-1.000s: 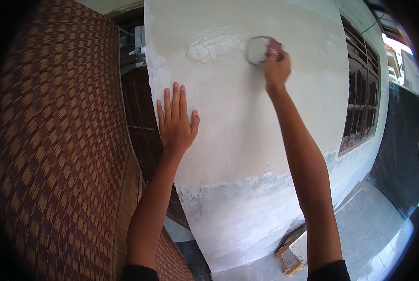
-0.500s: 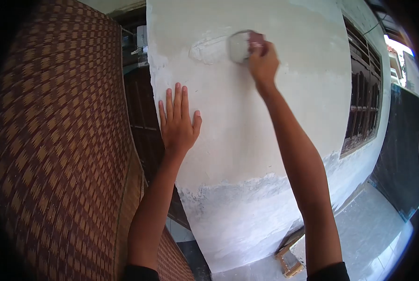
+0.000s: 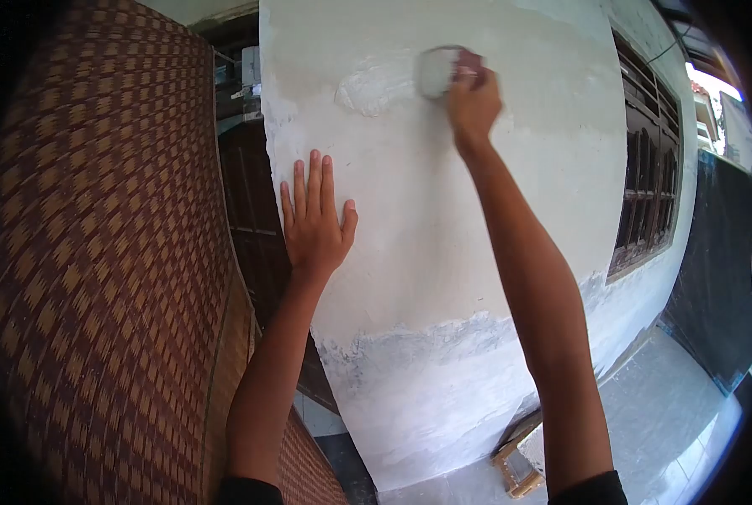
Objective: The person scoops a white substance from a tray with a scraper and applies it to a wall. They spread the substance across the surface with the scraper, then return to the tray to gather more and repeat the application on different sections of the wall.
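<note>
My right hand [image 3: 474, 105] is closed around the dark red grip of a scraper [image 3: 436, 72], whose wide, pale blade is blurred by motion near the upper part of the pale wall [image 3: 553, 185]. Just left of the blade, a rough patch of whitish filler [image 3: 374, 88] stands out from the smoother surface. Lower and to the left, my left hand [image 3: 317, 223] lies flat against the wall with fingers spread, close to its left edge. Nothing is in that hand. Whether the blade touches the wall cannot be made out.
A woven brown screen [image 3: 115, 252] fills the left side, with a dark door [image 3: 254, 185] behind it. At right is a barred wooden window [image 3: 648, 168]. A small wooden stool [image 3: 523, 463] stands on the grey floor [image 3: 645, 421] below, near a dark panel [image 3: 717, 269].
The scraper in my right hand has moved slightly up and to the right, away from the filler patch. My left hand stays flat on the wall, and the view has shifted slightly.
</note>
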A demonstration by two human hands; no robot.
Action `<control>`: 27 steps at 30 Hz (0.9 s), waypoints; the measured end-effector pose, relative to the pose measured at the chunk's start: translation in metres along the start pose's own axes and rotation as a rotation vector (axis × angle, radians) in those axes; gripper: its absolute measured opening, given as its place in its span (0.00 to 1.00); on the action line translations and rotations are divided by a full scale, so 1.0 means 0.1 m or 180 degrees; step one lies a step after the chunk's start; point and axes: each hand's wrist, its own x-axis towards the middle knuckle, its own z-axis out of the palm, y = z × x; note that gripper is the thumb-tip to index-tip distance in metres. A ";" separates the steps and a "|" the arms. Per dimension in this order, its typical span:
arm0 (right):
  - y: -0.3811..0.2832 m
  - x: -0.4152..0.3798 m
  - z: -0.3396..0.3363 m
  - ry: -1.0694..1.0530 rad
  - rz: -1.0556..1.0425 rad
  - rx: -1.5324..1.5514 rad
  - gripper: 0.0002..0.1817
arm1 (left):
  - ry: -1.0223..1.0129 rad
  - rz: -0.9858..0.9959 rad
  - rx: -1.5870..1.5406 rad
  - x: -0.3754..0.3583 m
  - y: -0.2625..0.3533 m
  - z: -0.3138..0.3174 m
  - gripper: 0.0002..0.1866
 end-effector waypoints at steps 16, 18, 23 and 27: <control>0.19 0.21 -0.05 0.0146 0.0291 -0.0198 0.12 | -0.0007 0.0012 0.0032 0.00 0.00 0.00 0.36; 0.27 0.37 -0.30 0.0717 0.1381 0.0172 0.12 | 0.0038 0.0020 0.0042 0.00 0.03 0.01 0.36; 0.25 0.22 -0.31 0.0332 0.0826 0.0758 0.12 | 0.0056 0.0009 0.0048 -0.01 0.04 0.02 0.37; -0.13 -0.03 -0.23 -0.0728 0.0061 0.0351 0.12 | 0.0022 0.0031 -0.0010 -0.01 0.00 0.01 0.37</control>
